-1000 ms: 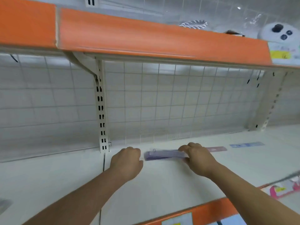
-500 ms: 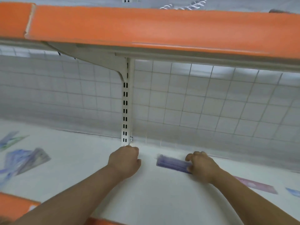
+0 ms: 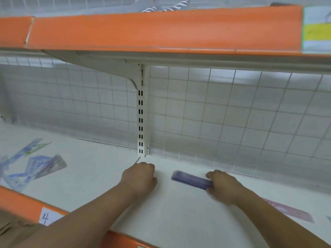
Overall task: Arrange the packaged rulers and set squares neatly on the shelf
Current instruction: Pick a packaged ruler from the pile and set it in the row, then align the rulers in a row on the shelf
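Note:
A stack of purple packaged rulers lies flat on the white shelf, near the wire-grid back. My right hand grips the stack's right end, fingers curled over it. My left hand rests on the shelf to the left of the stack, apart from it, fingers curled under and holding nothing that shows. Several packaged set squares lie scattered on the shelf at far left. A pink packaged ruler lies flat to the right, behind my right forearm.
A slotted white upright with a bracket stands at the back, just behind my left hand. An orange-edged upper shelf hangs overhead. The orange front edge bears a label marked 4.
The view has swung left, bringing the scattered set squares into sight. My right hand still holds the purple stack. My left hand stays curled beside it, now a little farther from the stack.

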Action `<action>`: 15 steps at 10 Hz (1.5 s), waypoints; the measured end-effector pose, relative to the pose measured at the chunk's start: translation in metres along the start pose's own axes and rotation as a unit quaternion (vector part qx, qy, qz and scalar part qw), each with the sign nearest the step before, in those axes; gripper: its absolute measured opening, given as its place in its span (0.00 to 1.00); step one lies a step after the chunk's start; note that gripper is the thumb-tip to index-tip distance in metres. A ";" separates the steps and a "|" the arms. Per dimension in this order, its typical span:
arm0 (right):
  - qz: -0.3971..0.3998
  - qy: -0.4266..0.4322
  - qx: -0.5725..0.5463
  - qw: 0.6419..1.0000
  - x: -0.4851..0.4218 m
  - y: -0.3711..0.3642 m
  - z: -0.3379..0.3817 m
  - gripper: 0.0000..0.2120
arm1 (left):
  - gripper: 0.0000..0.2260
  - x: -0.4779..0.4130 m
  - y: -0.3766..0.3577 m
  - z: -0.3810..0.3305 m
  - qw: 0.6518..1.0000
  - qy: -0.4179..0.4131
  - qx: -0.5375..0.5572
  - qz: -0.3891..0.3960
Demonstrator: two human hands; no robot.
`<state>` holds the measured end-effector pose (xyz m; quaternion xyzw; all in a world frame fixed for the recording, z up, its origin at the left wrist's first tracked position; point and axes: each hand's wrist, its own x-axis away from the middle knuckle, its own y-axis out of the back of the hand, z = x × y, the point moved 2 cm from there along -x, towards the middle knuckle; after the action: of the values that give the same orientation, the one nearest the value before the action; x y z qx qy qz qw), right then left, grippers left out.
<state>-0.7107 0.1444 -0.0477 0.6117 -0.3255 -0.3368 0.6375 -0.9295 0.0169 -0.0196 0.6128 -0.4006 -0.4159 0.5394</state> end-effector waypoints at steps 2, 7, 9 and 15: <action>-0.001 0.000 -0.016 1.000 0.000 -0.002 -0.001 0.14 | 0.14 0.005 0.002 0.000 1.000 0.003 -0.006 -0.006; -0.038 0.016 -0.046 0.998 0.001 0.010 0.019 0.18 | 0.14 0.012 0.000 0.005 1.000 0.025 -0.007 -0.004; -0.103 0.107 -0.089 0.985 0.002 0.021 0.074 0.14 | 0.14 0.026 0.002 0.018 0.999 0.047 0.000 -0.008; -0.052 0.294 -0.072 0.952 -0.002 0.026 0.320 0.17 | 0.15 0.125 0.042 0.211 0.983 0.178 -0.002 -0.050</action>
<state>-0.9754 -0.0324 -0.0087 0.6522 -0.0657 -0.1972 0.7290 -1.0881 -0.1740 -0.0023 0.6952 -0.2665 -0.3276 0.5817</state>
